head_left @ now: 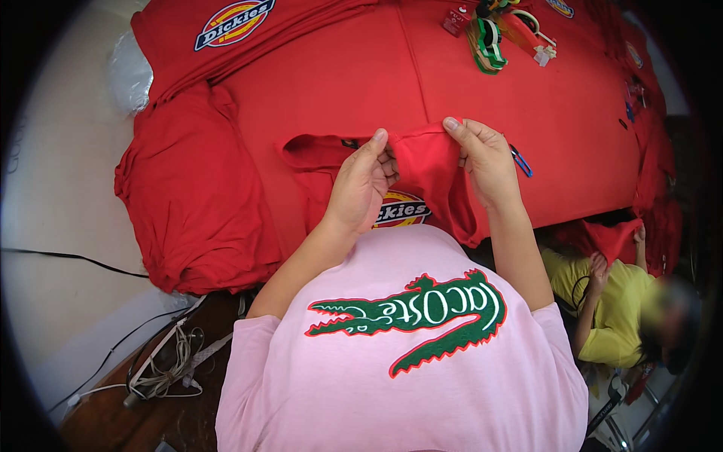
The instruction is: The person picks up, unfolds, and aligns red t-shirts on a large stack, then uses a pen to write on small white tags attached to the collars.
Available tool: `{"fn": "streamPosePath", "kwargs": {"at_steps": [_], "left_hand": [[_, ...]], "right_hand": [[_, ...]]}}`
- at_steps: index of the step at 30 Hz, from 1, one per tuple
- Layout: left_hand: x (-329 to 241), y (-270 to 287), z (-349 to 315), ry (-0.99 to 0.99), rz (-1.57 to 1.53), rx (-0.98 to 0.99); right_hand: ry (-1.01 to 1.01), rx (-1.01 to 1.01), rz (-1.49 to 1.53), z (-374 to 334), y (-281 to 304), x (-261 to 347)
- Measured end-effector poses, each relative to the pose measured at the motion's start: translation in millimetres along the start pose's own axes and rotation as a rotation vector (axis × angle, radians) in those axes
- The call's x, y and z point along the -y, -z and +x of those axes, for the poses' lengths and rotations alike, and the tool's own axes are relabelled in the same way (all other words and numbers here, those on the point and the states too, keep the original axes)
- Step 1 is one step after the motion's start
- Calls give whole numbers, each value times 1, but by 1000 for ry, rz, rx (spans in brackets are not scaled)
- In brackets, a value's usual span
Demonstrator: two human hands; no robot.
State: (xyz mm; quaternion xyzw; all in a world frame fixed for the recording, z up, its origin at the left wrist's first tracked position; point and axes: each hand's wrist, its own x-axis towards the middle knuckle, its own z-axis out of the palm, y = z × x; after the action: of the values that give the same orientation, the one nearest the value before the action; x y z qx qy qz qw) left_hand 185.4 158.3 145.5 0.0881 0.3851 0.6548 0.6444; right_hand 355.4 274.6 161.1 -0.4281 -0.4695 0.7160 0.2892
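A red T-shirt (427, 160) with a printed oval logo on its front is stretched between my two hands at the near edge of the red-covered table (331, 94). My left hand (363, 181) pinches the shirt's edge between thumb and fingers. To its right, my right hand (486, 158) grips the same edge with the thumb on top. The cloth between them hangs down toward my lap, and its lower part is hidden by my body. Just beyond my right hand lies a blue cutter knife (520, 160).
Bunched red cloth (192, 188) lies on the left, with folded red shirts (248, 30) behind. A green tape dispenser (486, 45) and a small red box (456, 21) stand at the back. A co-worker in yellow (614, 309) holds red cloth at right. Tangled cables (169, 361) lie lower left.
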Motion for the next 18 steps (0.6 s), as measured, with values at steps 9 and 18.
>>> {"fn": "streamPosePath", "kwargs": {"at_steps": [9, 18], "left_hand": [[4, 16, 0, 15, 47, -2], [-6, 6, -24, -101, 23, -50]], "right_hand": [[-11, -94, 149, -7, -14, 0], [172, -90, 131, -21, -29, -9]]}}
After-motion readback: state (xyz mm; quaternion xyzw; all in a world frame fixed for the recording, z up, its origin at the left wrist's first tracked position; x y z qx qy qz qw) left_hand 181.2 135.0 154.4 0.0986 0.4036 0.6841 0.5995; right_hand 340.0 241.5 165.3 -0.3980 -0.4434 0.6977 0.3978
